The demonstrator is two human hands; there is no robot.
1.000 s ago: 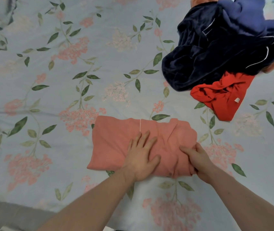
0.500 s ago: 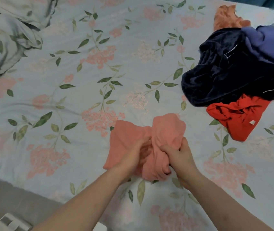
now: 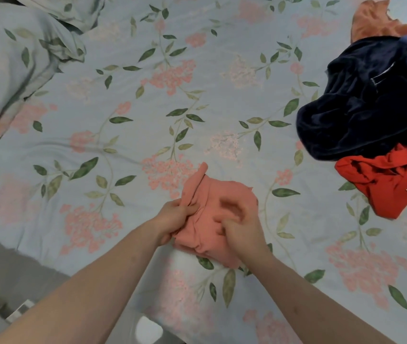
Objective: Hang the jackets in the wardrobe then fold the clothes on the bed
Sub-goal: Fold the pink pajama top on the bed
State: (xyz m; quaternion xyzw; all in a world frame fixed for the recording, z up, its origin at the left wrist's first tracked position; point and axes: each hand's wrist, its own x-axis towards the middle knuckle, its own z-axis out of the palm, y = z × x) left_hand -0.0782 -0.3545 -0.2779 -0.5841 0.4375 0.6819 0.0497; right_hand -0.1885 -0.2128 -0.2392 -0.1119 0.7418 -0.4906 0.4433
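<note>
So my left hand (image 3: 176,217) pinches the folded pink top (image 3: 212,219), right hand (image 3: 240,225) too blurry to tell; navy pile (image 3: 361,105) and red shirt (image 3: 391,180) remain unfolded.

Bed (image 3: 197,108): broad bare stretch across its middle and far edge, passable. Right edge blocked by heaped dark navy garment (image 3: 361,100), red garment (image 3: 391,182) just beside it, orange garment (image 3: 376,21) behind. Rumpled duvet (image 3: 16,70) fills far left corner.
</note>
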